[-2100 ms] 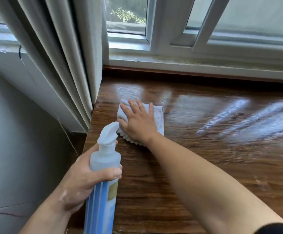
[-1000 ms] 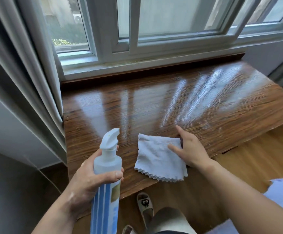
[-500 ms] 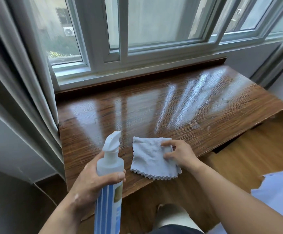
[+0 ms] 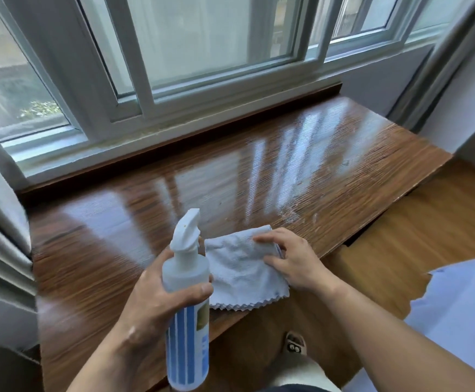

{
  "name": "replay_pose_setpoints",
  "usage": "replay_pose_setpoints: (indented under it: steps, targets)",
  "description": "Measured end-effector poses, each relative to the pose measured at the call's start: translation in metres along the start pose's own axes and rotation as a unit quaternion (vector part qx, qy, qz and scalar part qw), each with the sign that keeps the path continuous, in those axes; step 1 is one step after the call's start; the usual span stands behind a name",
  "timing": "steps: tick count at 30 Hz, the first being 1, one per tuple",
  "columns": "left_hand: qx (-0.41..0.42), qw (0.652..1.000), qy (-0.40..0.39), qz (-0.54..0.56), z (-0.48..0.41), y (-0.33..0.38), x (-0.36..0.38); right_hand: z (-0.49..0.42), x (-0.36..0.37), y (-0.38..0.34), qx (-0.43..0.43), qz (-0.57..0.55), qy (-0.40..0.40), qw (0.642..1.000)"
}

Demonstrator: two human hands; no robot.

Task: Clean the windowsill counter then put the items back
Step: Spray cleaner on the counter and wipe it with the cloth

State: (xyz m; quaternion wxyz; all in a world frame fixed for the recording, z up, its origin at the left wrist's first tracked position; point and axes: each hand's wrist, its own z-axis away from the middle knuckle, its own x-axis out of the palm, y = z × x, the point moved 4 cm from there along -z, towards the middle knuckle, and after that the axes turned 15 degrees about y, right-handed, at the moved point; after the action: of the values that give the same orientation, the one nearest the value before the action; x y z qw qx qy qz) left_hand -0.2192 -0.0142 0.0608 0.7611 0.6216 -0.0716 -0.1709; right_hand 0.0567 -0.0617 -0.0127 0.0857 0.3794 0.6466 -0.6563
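Observation:
The glossy brown wooden windowsill counter (image 4: pixel 230 176) runs under the window. A light blue cloth (image 4: pixel 242 270) lies at the counter's front edge, its scalloped hem hanging over. My right hand (image 4: pixel 293 258) rests on the cloth's right side, fingers curled over its top edge and gripping it. My left hand (image 4: pixel 151 304) holds a blue-and-white striped spray bottle (image 4: pixel 186 301) upright over the front edge, its white nozzle pointing away from me. White smears (image 4: pixel 293 216) sit on the wood just beyond the cloth.
The white window frame (image 4: pixel 145 114) stands behind the counter. Grey curtains hang at the left (image 4: pixel 1 222) and far right (image 4: pixel 440 60). A wooden floor (image 4: pixel 428 222) lies to the right, a pale blue sheet (image 4: pixel 462 315) lower right, and a slipper (image 4: pixel 295 345) below.
My right hand slid the cloth from the far left corner to the front edge and now curls its fingers over the top. The bottle stayed in my left hand.

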Motion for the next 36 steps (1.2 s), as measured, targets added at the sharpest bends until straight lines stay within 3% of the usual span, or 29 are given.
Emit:
replay_pose_setpoints:
  steps: [18, 36]
  targets:
    - [0.070, 0.995, 0.058, -0.028, -0.147, 0.087, 0.257, -0.150, -0.187, 0.177, -0.024, 0.036, -0.066, 0.997]
    - [0.142, 0.982, 0.123, -0.029, -0.364, 0.125, 0.391, -0.312, -0.298, 0.291, -0.015, 0.075, -0.042, 0.996]
